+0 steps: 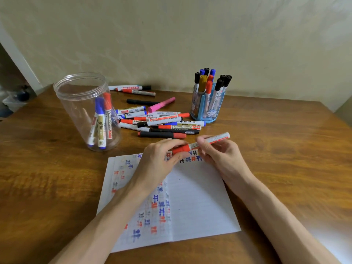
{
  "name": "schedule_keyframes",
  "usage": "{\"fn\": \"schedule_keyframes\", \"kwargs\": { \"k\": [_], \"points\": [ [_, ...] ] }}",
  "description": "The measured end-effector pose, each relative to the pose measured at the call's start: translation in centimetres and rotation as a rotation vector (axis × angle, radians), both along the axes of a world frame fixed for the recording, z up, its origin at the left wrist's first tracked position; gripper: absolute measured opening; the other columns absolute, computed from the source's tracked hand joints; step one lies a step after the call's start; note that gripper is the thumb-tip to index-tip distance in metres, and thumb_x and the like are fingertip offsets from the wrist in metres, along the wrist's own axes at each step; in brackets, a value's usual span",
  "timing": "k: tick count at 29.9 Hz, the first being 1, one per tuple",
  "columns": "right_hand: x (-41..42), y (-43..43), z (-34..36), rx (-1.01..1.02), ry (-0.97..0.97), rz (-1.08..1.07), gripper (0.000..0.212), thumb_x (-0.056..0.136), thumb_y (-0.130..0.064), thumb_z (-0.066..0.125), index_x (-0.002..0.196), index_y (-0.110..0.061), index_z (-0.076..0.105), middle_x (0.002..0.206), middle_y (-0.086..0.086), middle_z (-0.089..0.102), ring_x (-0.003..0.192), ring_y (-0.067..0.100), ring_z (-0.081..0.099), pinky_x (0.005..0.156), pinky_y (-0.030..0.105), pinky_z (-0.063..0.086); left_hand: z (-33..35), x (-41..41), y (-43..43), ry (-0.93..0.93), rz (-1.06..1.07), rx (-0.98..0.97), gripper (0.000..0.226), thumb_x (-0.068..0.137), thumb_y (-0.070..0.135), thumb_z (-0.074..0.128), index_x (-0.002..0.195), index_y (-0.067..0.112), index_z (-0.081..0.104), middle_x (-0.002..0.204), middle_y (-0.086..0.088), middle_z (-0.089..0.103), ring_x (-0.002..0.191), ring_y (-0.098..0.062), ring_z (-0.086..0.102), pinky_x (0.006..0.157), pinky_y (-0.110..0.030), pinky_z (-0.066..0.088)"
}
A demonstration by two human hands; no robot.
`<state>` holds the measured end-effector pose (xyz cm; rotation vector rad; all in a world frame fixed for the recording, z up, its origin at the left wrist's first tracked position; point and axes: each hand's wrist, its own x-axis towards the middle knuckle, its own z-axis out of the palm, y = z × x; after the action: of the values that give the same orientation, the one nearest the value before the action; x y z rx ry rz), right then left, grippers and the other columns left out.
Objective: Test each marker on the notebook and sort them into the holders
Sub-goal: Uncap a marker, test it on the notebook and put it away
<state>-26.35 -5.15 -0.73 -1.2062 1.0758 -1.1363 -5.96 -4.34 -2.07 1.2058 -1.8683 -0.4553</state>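
While the left hand [160, 157] pinches the red cap [181, 149] and the right hand [219, 151] grips the barrel, the marker [207, 141] hovers above the notebook [200, 197]; light, rigid, smooth plastic, probably best held mid-barrel.

**Red marker [192, 145] held over the notebook [200, 197]**

The left grip [158, 161] pinches the marker's red cap end and the right grip [219, 151] holds its white barrel. On the worktop [57, 178] beyond, loose markers [160, 121] lie between a clear jar [85, 103] on the left and a blue holder [207, 109] on the right.
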Motion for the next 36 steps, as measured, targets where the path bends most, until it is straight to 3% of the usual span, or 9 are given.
{"fn": "schedule_keyframes", "kwargs": {
  "k": [6,12,16,18,20,22,25,29,36],
  "points": [
    [0.4,0.5,0.2,-0.122,0.143,-0.039,0.028,0.094,-0.037,0.076,0.092,-0.010,0.081,0.078,0.008,0.077,0.065,0.019,0.065,0.063,0.032,0.050,0.5,-0.1,0.5,-0.026,-0.019,0.011,0.052,0.082,0.053,0.063,0.120,0.020,0.074,0.110,0.012,0.075,0.100,0.000,0.068,0.085,-0.018,0.055],
    [0.0,0.4,0.4,-0.198,0.132,0.005,0.026,0.099,-0.028,0.070,0.097,-0.004,0.077,0.082,0.013,0.075,0.071,0.019,0.065,0.070,0.032,0.055,0.6,-0.9,0.4,-0.068,0.003,0.015,0.021,0.096,0.024,0.069,0.112,0.014,0.076,0.097,0.005,0.076,0.087,-0.007,0.068,0.074,-0.026,0.056],
    [-3.2,-0.6,1.2,-0.213,0.020,-0.181,0.030,0.100,-0.036,0.071,0.081,-0.013,0.070,0.078,0.013,0.067,0.078,0.021,0.057,0.082,0.039,0.045,0.9,0.9,0.1,0.040,0.042,0.142,0.023,0.099,0.034,0.057,0.103,0.020,0.075,0.073,0.012,0.064,0.075,-0.008,0.063,0.061,-0.019,0.049],
    [-5.1,-1.2,1.5,-0.183,0.009,-0.288,0.030,0.102,-0.034,0.069,0.077,-0.016,0.069,0.073,0.009,0.060,0.076,0.022,0.051,0.080,0.041,0.041,1.1,1.6,0.0,0.107,0.091,0.167,0.035,0.094,0.045,0.052,0.108,0.023,0.075,0.076,0.015,0.066,0.080,-0.006,0.065,0.065,-0.021,0.053],
    [-5.4,-1.4,1.4,-0.128,0.018,-0.333,0.019,0.103,-0.024,0.066,0.088,-0.013,0.071,0.072,0.009,0.063,0.069,0.020,0.053,0.072,0.036,0.046,1.2,1.2,0.1,0.106,0.075,0.148,0.038,0.092,0.046,0.053,0.115,0.024,0.073,0.085,0.022,0.068,0.091,0.001,0.065,0.072,-0.018,0.055],
    [-4.6,-1.3,1.2,-0.042,0.044,-0.298,0.016,0.102,-0.022,0.067,0.102,-0.007,0.072,0.076,0.010,0.072,0.066,0.019,0.063,0.066,0.030,0.054,1.1,0.5,0.3,0.062,0.038,0.127,0.040,0.092,0.048,0.054,0.120,0.026,0.071,0.099,0.020,0.071,0.097,0.001,0.066,0.077,-0.021,0.056],
    [-3.8,-1.3,0.7,0.067,0.066,-0.264,0.024,0.100,-0.026,0.071,0.112,-0.005,0.070,0.086,0.013,0.079,0.076,0.025,0.076,0.073,0.033,0.063,0.5,0.4,0.3,0.013,0.044,0.105,0.044,0.090,0.055,0.053,0.123,0.030,0.069,0.105,0.018,0.072,0.093,-0.006,0.068,0.075,-0.028,0.058],
    [-3.6,-1.0,0.4,0.057,0.109,-0.264,0.025,0.093,-0.027,0.079,0.105,-0.006,0.071,0.082,0.010,0.078,0.074,0.021,0.072,0.074,0.031,0.060,0.3,0.5,0.3,-0.024,0.047,0.074,0.040,0.092,0.049,0.057,0.121,0.025,0.071,0.102,0.016,0.071,0.085,-0.003,0.064,0.065,-0.017,0.052],
    [-3.2,-0.8,0.0,-0.026,0.286,-0.219,0.012,0.095,-0.025,0.077,0.096,-0.013,0.077,0.072,-0.008,0.074,0.066,0.002,0.065,0.068,0.020,0.053,0.3,0.2,0.4,-0.077,0.006,0.040,0.027,0.095,0.036,0.065,0.116,0.021,0.071,0.094,0.027,0.062,0.084,0.012,0.058,0.067,-0.008,0.045]
  ]
}}
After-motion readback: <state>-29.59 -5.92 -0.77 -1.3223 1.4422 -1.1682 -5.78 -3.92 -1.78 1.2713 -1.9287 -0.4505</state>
